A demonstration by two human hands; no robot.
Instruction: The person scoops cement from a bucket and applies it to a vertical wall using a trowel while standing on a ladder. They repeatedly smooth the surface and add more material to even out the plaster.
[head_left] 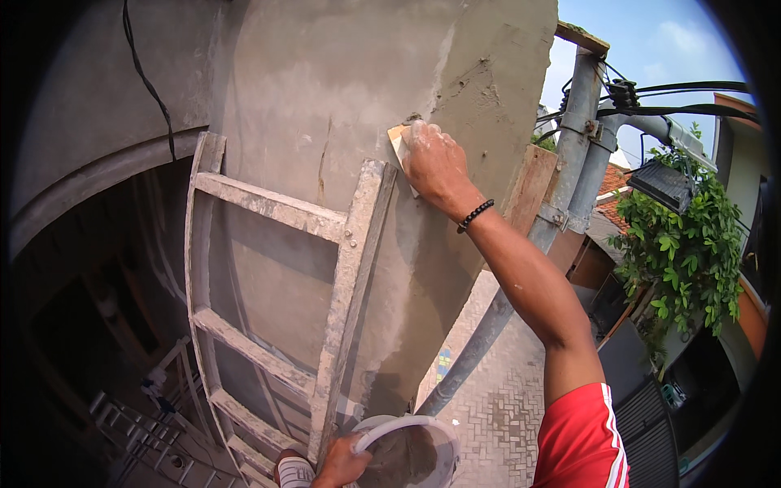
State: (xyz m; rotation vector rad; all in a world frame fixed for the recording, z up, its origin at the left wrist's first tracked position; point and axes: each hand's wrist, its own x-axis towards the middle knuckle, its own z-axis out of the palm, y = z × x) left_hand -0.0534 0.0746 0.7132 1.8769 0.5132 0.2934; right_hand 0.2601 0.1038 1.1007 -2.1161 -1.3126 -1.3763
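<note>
My right hand is raised to the grey plastered wall, its fingers wrapped round a small flat plastering float with a pale, yellowish edge. The float's face lies against the plaster, beside a darker, wetter-looking strip along the wall's right edge. Low in the view, my left hand is closed on the pale handle of a bucket. Grey mortar lies inside the bucket. The bucket hangs or rests next to the ladder; its underside is out of view.
A mortar-stained wooden ladder leans at the wall. My shoe shows beside its lower rungs. Metal pipes, cables and a floodlight stand right of the wall. Far below lie brick paving and a metal ladder.
</note>
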